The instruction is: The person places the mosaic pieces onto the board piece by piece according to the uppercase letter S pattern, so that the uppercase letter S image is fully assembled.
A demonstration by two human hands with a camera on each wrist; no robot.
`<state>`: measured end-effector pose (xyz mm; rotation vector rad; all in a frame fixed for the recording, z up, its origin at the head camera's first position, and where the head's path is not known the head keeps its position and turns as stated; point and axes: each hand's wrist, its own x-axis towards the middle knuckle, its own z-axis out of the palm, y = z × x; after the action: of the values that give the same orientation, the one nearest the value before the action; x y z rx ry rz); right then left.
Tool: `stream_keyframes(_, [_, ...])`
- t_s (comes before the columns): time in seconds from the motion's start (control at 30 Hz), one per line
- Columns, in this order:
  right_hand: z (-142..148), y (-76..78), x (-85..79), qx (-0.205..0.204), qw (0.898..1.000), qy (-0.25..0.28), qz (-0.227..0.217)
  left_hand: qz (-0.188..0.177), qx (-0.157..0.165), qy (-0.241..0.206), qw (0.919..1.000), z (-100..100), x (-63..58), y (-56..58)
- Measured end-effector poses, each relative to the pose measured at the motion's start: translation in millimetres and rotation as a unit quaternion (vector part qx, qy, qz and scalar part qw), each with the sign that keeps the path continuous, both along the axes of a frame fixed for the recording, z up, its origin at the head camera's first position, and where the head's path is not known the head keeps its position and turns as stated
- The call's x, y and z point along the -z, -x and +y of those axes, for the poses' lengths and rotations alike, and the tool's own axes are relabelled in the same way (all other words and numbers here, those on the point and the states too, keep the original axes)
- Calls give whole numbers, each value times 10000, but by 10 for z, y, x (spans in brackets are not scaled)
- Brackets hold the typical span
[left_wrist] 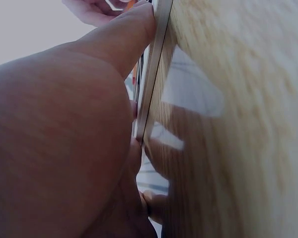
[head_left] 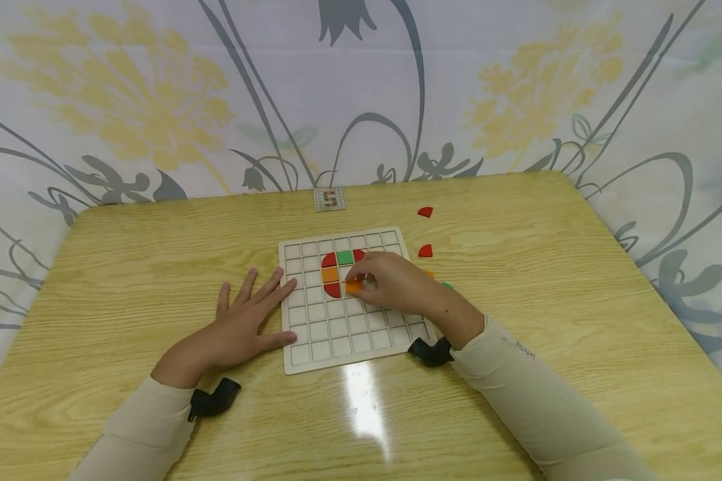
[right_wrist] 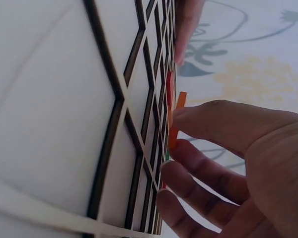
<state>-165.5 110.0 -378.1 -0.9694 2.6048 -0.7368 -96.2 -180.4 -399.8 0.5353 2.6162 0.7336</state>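
A pale wooden grid board (head_left: pixel 319 331) lies on the table, its square cells edged by dark grooves. My right hand (head_left: pixel 395 283) pinches an orange square tile (head_left: pixel 353 286) between thumb and fingers, close over the board's middle. In the right wrist view the orange tile (right_wrist: pixel 178 120) stands tilted to the board. Set in cells nearby are a red quarter-circle tile (head_left: pixel 329 260), a green square tile (head_left: pixel 345 257), another orange tile (head_left: pixel 330 274) and a lower red quarter-circle (head_left: pixel 333 290). My left hand (head_left: pixel 241 329) rests with fingers spread, fingertips and thumb at the board's left edge.
Two loose red quarter-circles (head_left: pixel 425 212) lie right of the board. Orange and green pieces (head_left: pixel 448 286) peek out behind the right wrist. A small pattern card (head_left: pixel 329 199) lies at the table's back edge, before a flowered cloth (head_left: pixel 361 87).
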Motion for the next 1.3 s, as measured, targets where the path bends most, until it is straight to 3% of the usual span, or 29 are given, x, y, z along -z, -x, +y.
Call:
stream_keyframes(0.7, [-3, -23, 92, 5, 9999, 116, 2, 0, -41, -34, 10000, 12, 72, -34])
stream_keyframes(1.3, [-28, -50, 68, 196, 9998, 7, -2, 89, 24, 25, 10000, 6, 21, -13])
